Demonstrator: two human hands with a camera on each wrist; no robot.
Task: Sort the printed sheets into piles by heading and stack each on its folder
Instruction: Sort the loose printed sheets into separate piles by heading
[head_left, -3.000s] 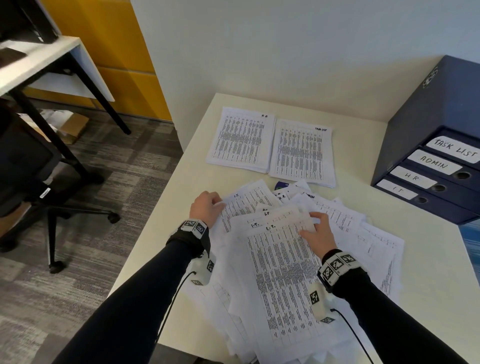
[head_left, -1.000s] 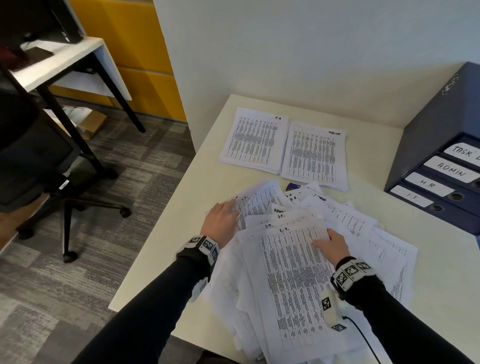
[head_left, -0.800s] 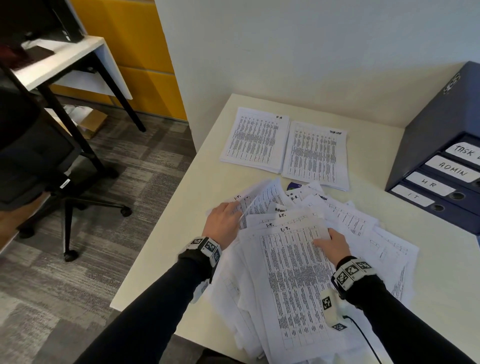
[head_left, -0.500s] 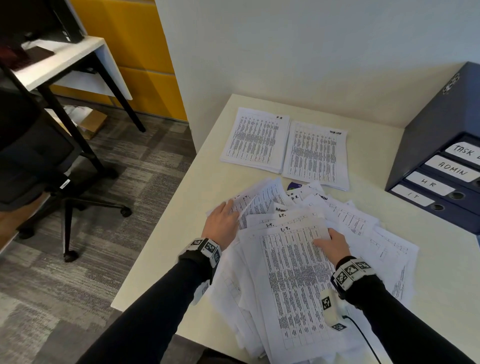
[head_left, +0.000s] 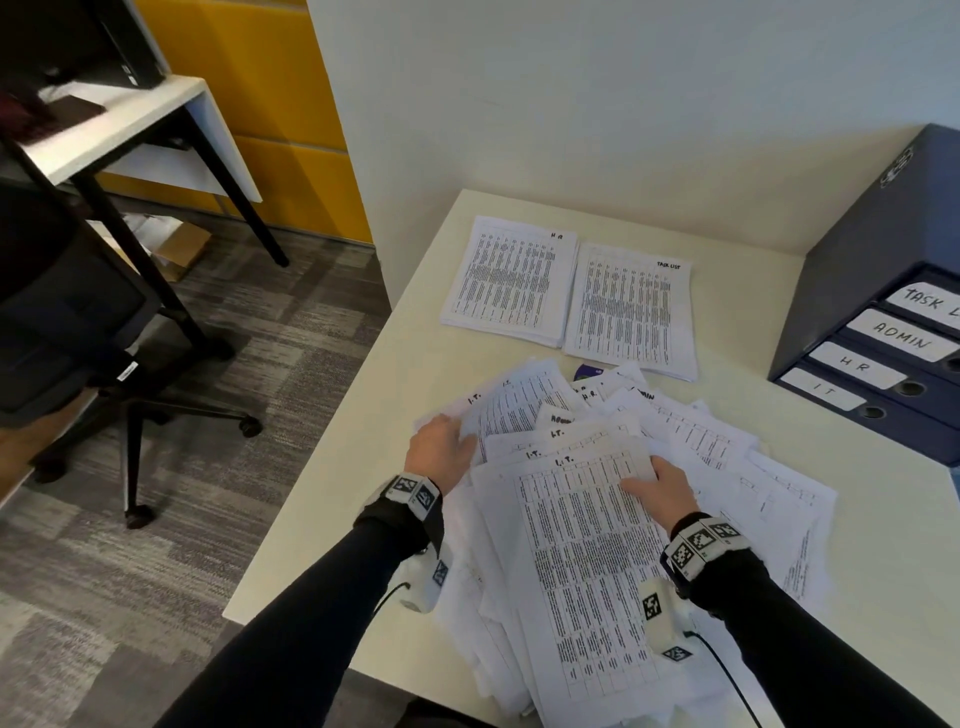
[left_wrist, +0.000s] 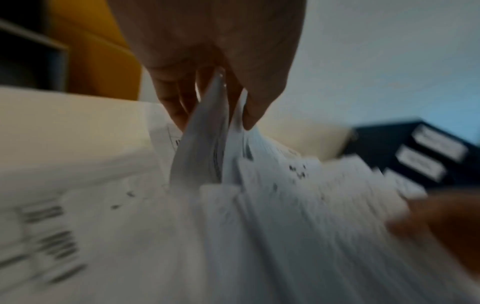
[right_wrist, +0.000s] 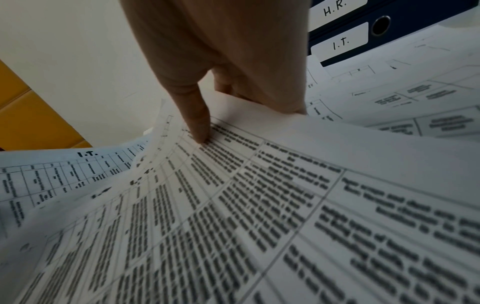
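A: Pale desk (head_left: 400, 358) against a white wall, a yellow panel and an office chair (head_left: 62, 322) off to the left of both hands. What does the left hand (head_left: 441, 449) do?

B: Its fingers (left_wrist: 179, 107) and thumb are closed on the lifted edges of a few sheets at the left rim of the loose heap of printed sheets (head_left: 717, 441); the wrist view is blurred, so the count is unclear.

A: And the right hand (head_left: 660, 486)?

B: It lies to the right of that, with its thumb on the top I.T. sheet (head_left: 587, 540) and fingers curled under the sheet's far right edge, so it is gripping that edge. Beyond both hands lie two squared piles, the HR pile (head_left: 511, 283) and, to its right, the Task List pile (head_left: 631, 309). Further right stand the folders (head_left: 883, 358), labelled Task List, Admin, HR and IT.

A: How is the step done well?

B: Judged from the visible headings, gather the I.T. sheets: pin the heap with the right hand, read each corner, and draw sheets out flat so neighbours do not drag or crease. Start a third pile beside the other two.

A: What differs from three seconds ago?

B: The left hand then rested on the heap's left edge; now sheet edges stand raised between its fingers. The right hand's place is much the same, and both sorted piles are unchanged.
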